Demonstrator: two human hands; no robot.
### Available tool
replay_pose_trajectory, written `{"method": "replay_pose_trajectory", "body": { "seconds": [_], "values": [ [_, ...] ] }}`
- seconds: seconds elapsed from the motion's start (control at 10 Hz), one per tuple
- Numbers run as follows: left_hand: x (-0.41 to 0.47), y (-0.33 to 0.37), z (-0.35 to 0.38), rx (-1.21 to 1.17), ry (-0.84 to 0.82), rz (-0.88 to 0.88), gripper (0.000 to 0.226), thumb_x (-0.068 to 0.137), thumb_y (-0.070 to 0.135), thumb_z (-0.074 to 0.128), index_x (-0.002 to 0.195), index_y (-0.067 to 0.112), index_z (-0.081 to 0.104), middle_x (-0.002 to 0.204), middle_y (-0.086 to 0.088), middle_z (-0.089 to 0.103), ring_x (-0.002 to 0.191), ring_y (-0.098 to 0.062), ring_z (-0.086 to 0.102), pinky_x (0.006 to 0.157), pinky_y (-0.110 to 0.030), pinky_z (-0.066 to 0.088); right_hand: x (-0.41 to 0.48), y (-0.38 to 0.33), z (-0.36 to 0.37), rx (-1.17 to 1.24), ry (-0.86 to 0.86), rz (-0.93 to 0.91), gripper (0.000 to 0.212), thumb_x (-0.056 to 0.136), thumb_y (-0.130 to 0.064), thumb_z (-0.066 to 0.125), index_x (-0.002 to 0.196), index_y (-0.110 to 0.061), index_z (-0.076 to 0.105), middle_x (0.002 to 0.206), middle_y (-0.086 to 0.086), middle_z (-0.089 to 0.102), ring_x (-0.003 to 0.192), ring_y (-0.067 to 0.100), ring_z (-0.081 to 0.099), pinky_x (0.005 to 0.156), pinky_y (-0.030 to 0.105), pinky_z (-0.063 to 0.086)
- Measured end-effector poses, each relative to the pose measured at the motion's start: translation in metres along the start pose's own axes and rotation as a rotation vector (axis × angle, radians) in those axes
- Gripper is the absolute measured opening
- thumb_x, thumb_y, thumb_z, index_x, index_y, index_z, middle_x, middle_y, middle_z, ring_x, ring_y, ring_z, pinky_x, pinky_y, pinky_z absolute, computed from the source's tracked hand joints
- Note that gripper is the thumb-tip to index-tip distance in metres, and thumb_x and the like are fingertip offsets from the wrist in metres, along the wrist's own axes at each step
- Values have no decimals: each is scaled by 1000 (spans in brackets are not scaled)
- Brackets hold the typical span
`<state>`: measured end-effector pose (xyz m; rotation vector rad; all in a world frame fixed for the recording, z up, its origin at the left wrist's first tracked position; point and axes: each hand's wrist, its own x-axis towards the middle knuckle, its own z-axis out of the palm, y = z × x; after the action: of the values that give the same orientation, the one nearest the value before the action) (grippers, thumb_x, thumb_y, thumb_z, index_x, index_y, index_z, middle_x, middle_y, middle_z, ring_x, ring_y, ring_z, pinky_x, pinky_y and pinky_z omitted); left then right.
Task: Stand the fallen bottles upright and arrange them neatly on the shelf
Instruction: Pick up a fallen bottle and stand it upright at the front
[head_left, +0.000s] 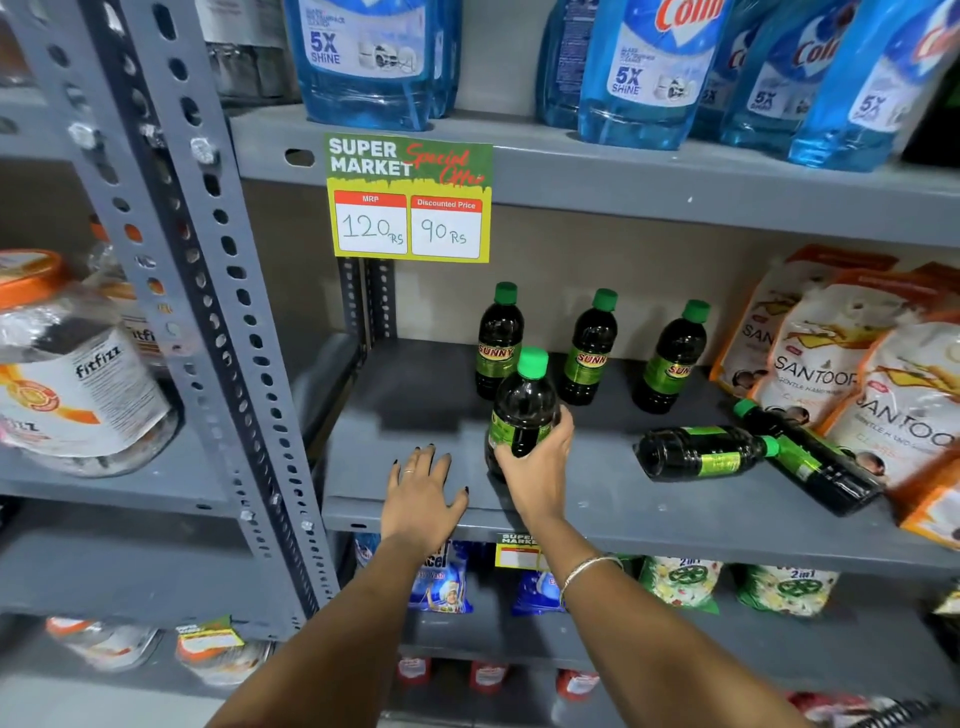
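Bottles: three Sunny bottles (500, 340) stand at the back of the grey shelf (415, 410); two fallen bottles (701, 453) lie at its right, beside the Santoor pouches (810, 364).
Held bottle (522, 402): upright, near the shelf front.
Right hand (537, 467): grip clenched round its lower body.
Left hand (420, 496): released, fingers spread flat on the shelf.
Handling: full, dark liquid, probably weighty; smooth plastic, likely slippery; best taken at the labelled middle.

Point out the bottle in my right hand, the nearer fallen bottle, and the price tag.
Held bottle (524, 400), head view: dark shoulder below the green cap.
Nearer fallen bottle (698, 453), head view: middle of its body, lying sideways.
Price tag (409, 197), head view: centre of the card.
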<state>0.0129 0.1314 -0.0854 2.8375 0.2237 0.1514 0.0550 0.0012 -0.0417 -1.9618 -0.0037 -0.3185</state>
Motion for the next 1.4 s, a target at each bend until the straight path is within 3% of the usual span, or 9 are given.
{"method": "replay_pose_trajectory", "body": {
  "seconds": [0.2,0.4,0.5,0.7,0.8,1.0,1.2,1.4],
  "values": [
    [0,0,1,-1,-1,-4,57,93,45,35,143,19,26,156,-6,20,144,-22,15,120,-42,9,0,11,1,-11,-50,41,64,72,-20,73,124,-17,35,117,10,57,107,26,57,87,38,50],
    [1,0,1,11,6,-6,57,92,46,35,143,20,26,156,-6,20,144,-21,15,120,-42,11,4,8,3,-100,-16,-31,61,67,-20,79,114,-6,43,116,11,51,114,24,46,94,34,41],
    [1,1,1,10,6,-5,57,92,46,35,143,20,26,156,-6,20,144,-22,15,120,-42,11,4,7,4,-111,-37,-28,66,67,-19,77,120,-7,40,120,10,49,117,23,45,97,36,42],
    [0,1,0,4,7,-6,57,92,45,35,143,20,26,156,-6,20,144,-22,15,120,-42,11,4,8,6,-69,-97,38,58,72,-14,71,121,-11,38,111,13,60,100,30,59,83,39,49],
    [0,1,0,-6,9,-9,58,92,46,36,143,20,26,156,-6,19,144,-22,16,120,-41,10,6,6,10,-89,-62,31,59,69,-21,79,113,-9,41,114,12,57,106,28,56,86,39,48],
    [-1,2,-2,-4,7,-12,58,92,46,36,143,20,25,156,-6,18,144,-22,15,120,-41,9,8,6,15,-122,-88,1,72,65,-22,80,122,-9,38,122,10,49,120,23,44,96,39,44],
    [0,1,-1,0,8,-10,58,92,46,36,143,21,25,156,-6,19,144,-22,16,120,-41,10,8,13,13,-110,-116,38,60,70,-18,74,119,-13,41,114,12,58,106,28,57,86,39,49],
    [0,1,0,-4,15,-15,57,92,46,36,143,21,25,156,-5,19,144,-21,15,120,-41,10,13,8,19,-161,-73,21,73,66,-23,80,125,-7,40,125,10,49,123,25,43,98,38,42]
  ]
}}
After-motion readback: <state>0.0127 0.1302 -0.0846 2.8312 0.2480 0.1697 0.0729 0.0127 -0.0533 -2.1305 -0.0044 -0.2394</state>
